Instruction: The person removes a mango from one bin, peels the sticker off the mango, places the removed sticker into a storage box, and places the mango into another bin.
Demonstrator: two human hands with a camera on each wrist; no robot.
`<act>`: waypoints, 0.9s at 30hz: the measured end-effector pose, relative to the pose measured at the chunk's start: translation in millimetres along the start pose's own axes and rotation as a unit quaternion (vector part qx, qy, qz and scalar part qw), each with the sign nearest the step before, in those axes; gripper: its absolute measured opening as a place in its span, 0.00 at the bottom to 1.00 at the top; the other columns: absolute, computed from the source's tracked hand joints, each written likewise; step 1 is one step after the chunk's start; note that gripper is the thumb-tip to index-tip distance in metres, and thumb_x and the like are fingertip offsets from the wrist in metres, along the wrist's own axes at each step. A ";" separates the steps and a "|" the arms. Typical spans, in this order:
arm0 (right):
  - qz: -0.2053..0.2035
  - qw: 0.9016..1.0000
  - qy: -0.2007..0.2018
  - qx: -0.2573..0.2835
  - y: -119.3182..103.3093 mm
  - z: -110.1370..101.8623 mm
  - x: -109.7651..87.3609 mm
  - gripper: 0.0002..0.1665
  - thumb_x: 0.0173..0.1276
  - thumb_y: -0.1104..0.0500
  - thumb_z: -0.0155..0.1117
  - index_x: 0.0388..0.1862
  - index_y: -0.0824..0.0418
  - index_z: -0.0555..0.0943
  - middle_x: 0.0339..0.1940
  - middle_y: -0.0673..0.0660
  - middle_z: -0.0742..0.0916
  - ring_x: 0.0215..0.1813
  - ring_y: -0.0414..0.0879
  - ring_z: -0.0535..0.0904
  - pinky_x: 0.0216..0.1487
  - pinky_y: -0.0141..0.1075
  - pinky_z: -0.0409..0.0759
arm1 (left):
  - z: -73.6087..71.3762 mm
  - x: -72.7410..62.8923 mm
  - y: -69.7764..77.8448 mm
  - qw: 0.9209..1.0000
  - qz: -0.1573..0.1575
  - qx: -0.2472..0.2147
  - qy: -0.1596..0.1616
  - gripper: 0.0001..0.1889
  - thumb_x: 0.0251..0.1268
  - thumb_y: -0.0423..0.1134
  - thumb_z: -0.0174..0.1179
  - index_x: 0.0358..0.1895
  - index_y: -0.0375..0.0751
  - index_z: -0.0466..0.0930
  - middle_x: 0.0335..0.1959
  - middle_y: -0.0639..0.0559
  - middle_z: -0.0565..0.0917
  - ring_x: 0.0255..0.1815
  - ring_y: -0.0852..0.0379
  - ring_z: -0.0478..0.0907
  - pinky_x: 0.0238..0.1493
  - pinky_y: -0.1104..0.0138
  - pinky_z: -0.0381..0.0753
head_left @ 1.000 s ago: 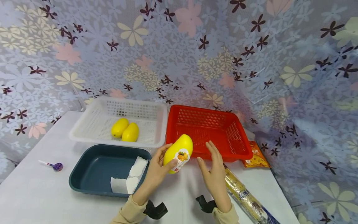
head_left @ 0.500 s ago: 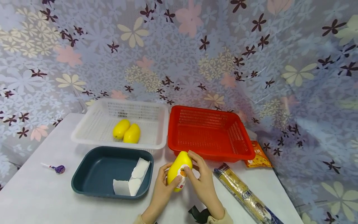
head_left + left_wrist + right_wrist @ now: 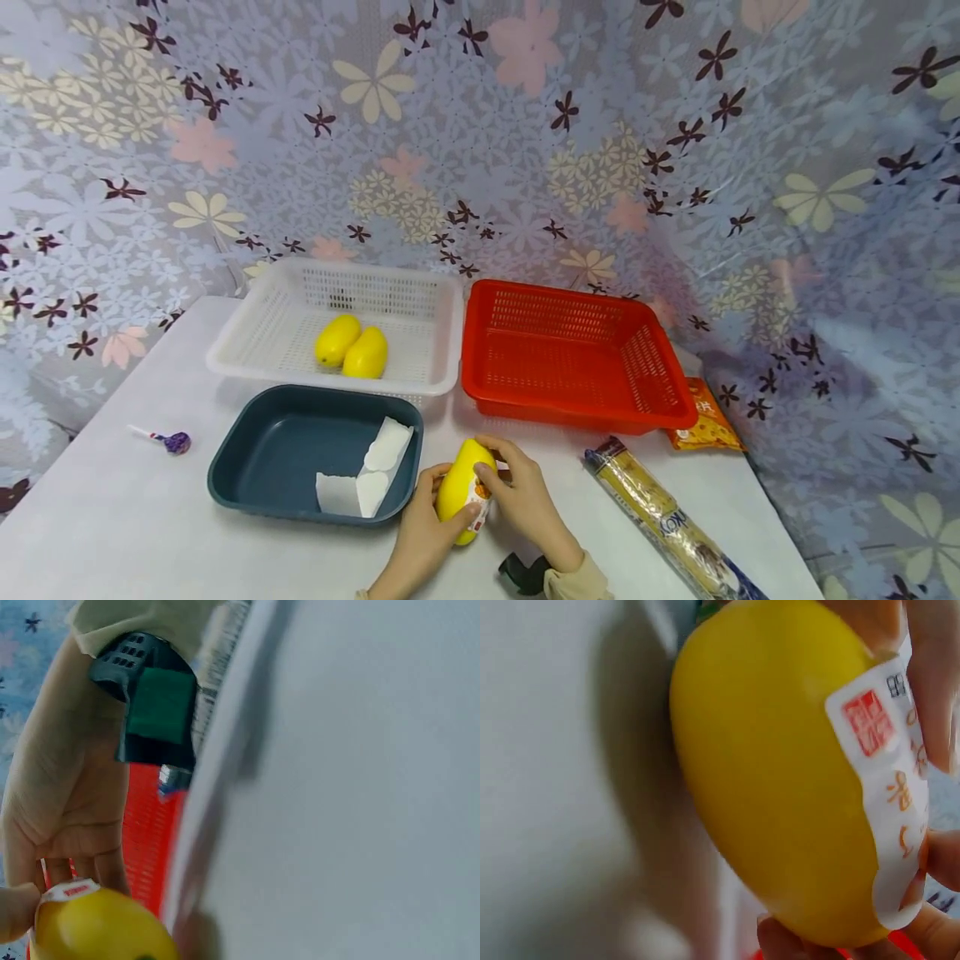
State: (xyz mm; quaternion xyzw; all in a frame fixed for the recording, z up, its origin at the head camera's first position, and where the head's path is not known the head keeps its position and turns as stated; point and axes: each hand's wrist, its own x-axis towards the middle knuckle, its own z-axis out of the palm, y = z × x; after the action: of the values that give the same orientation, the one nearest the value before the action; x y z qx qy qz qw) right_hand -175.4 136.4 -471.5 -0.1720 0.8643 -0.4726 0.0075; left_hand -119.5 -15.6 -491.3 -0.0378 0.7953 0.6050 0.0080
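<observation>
Both hands hold a yellow mango [image 3: 457,492], tilted, low over the table in front of the baskets. My left hand [image 3: 422,527] grips its lower left side, thumb at the lower end of a white sticker [image 3: 889,787] on its skin. My right hand [image 3: 531,498] grips the upper right side, fingers behind the top and thumb by the sticker's upper part. The sticker carries a red square and orange writing in the right wrist view. In the left wrist view the mango [image 3: 105,926] shows only partly, at the bottom edge.
Two more mangoes [image 3: 365,353] lie in a white basket [image 3: 262,367]. Beside it stands a red basket [image 3: 570,412]. A dark teal tray [image 3: 262,508] holds white pieces [image 3: 360,492]. A lollipop [image 3: 176,442] lies left; a long gold packet [image 3: 667,517] and an orange snack bag [image 3: 705,421] lie right.
My right hand has come in from the right and taken hold of the mango's upper side. Both hands have lowered it towards me. The left hand has kept its grip.
</observation>
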 end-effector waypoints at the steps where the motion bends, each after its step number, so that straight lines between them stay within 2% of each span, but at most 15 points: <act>1: 0.005 1.000 -0.004 0.008 3.7 1.5 0.6 0.22 0.70 0.52 0.61 0.61 0.57 0.76 0.58 0.57 0.83 0.56 0.54 0.79 0.51 0.37 0.82 | 1.0 0.3 -1.0 1.000 -0.001 0.013 0.002 0.35 0.54 0.45 0.70 0.63 0.35 0.65 0.53 0.41 0.78 0.51 0.50 0.76 0.54 0.57 0.78; 4: 0.015 0.999 -0.006 0.028 14.4 5.1 2.8 0.22 0.71 0.52 0.60 0.60 0.58 0.77 0.57 0.58 0.84 0.56 0.55 0.81 0.53 0.43 0.82 | 3.1 0.4 -1.9 0.999 -0.005 0.047 0.013 0.37 0.53 0.47 0.71 0.63 0.34 0.66 0.56 0.40 0.77 0.53 0.47 0.75 0.59 0.48 0.75; 6: 0.023 0.999 -0.007 0.040 20.3 7.1 4.2 0.21 0.71 0.54 0.59 0.60 0.58 0.77 0.57 0.59 0.84 0.55 0.54 0.81 0.55 0.43 0.81 | 3.9 0.3 -2.2 0.998 0.000 0.065 0.019 0.38 0.52 0.47 0.71 0.64 0.34 0.66 0.58 0.39 0.75 0.55 0.46 0.75 0.61 0.46 0.73; 12: 0.072 0.991 -0.028 0.112 30.5 13.7 6.5 0.19 0.73 0.59 0.56 0.60 0.64 0.77 0.57 0.63 0.84 0.53 0.46 0.81 0.52 0.27 0.78 | 1.7 -2.4 -2.0 0.992 0.041 0.118 0.006 0.41 0.48 0.47 0.73 0.67 0.39 0.67 0.63 0.38 0.70 0.59 0.42 0.70 0.61 0.43 0.69; 14: 0.068 0.989 -0.041 0.127 34.6 13.7 4.5 0.20 0.75 0.58 0.53 0.61 0.65 0.75 0.58 0.65 0.83 0.51 0.40 0.79 0.51 0.24 0.76 | -0.3 -3.5 -0.4 0.990 0.052 0.130 -0.005 0.43 0.46 0.48 0.74 0.68 0.39 0.67 0.63 0.38 0.68 0.60 0.41 0.70 0.61 0.42 0.69; 16: 0.044 0.988 -0.064 0.136 40.4 11.0 0.9 0.22 0.77 0.57 0.50 0.64 0.65 0.73 0.62 0.65 0.80 0.53 0.34 0.77 0.54 0.24 0.75 | -1.5 -3.7 0.8 0.991 0.047 0.124 -0.016 0.45 0.47 0.50 0.74 0.69 0.37 0.65 0.64 0.37 0.68 0.60 0.41 0.70 0.61 0.43 0.70; 19: -0.031 0.979 -0.115 0.163 52.8 4.5 -6.0 0.33 0.76 0.44 0.49 0.71 0.63 0.66 0.66 0.66 0.76 0.57 0.30 0.74 0.58 0.26 0.73 | -0.8 -2.2 -0.2 0.995 0.029 0.092 -0.018 0.45 0.51 0.53 0.71 0.70 0.34 0.64 0.63 0.36 0.70 0.58 0.43 0.72 0.60 0.47 0.73; 22: -0.067 0.971 -0.154 0.173 59.1 0.7 -10.7 0.51 0.64 0.32 0.57 0.76 0.60 0.58 0.71 0.66 0.70 0.65 0.29 0.68 0.63 0.25 0.69 | 2.1 -0.3 -2.8 0.999 0.013 0.045 -0.013 0.44 0.56 0.55 0.68 0.70 0.30 0.62 0.63 0.33 0.71 0.57 0.43 0.74 0.57 0.50 0.76; 24: -0.054 0.971 -0.161 0.170 57.7 0.6 -12.0 0.60 0.55 0.27 0.64 0.77 0.56 0.55 0.72 0.63 0.69 0.66 0.32 0.67 0.65 0.25 0.66 | 4.0 -0.1 -2.8 0.999 0.010 0.030 -0.012 0.43 0.58 0.54 0.67 0.69 0.29 0.63 0.62 0.32 0.73 0.58 0.43 0.75 0.56 0.52 0.77; 27: -0.006 0.973 -0.160 0.166 51.1 0.8 -11.9 0.65 0.47 0.31 0.74 0.78 0.48 0.53 0.73 0.58 0.68 0.66 0.36 0.66 0.66 0.25 0.62 | 5.8 0.7 -2.4 0.999 0.001 0.026 -0.023 0.42 0.58 0.54 0.66 0.69 0.28 0.63 0.59 0.33 0.76 0.55 0.44 0.74 0.52 0.57 0.78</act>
State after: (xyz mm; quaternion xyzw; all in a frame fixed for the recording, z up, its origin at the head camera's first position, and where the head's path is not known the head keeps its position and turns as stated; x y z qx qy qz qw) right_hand -178.9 164.6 -515.7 -0.2472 0.7601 -0.5759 0.1716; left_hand -120.2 -10.6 -495.3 -0.0225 0.8105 0.5846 0.0267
